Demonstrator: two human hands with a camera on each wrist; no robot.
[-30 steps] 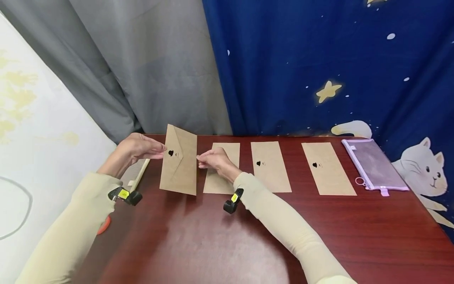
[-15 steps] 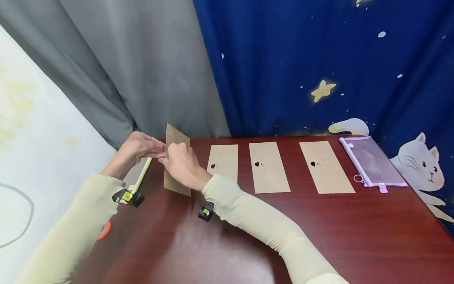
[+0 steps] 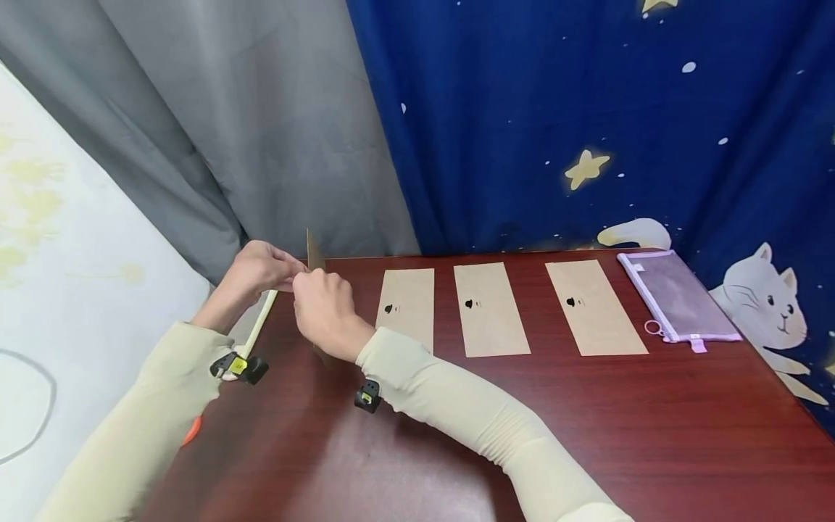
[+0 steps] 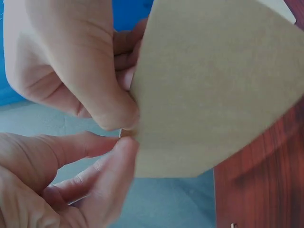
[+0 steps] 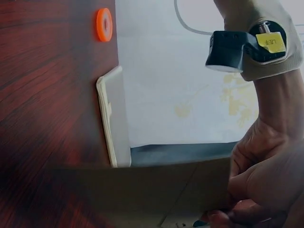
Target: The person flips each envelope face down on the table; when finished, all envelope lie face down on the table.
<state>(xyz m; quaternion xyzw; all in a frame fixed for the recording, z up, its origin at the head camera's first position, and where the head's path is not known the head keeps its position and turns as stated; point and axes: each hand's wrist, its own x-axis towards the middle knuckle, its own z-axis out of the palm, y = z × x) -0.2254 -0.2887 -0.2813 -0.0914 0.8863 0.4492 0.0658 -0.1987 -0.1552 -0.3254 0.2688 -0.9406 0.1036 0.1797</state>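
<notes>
A kraft-paper envelope (image 3: 314, 250) stands upright above the table, seen nearly edge-on in the head view. At its left edge my left hand (image 3: 261, 270) pinches the paper between thumb and fingers. Close against it, my right hand (image 3: 326, 308) pinches the same edge and covers much of the envelope. In the left wrist view the envelope (image 4: 213, 85) spreads wide, and both hands meet at a small brown paper bit between the fingertips. A seam line crosses the envelope (image 5: 152, 190) in the right wrist view, with black print partly visible at the bottom.
More kraft envelopes (image 3: 492, 308) with black hat prints lie in a row on the red-brown table (image 3: 457, 428). Beyond them is a purple mesh zip pouch (image 3: 681, 293). A cream-edged pouch (image 5: 114, 118) and an orange ring-shaped object (image 5: 104, 24) lie on the left.
My right hand has moved left from the envelope's right edge to its left edge beside my left hand. The envelope has turned from showing its flap side to nearly edge-on.
</notes>
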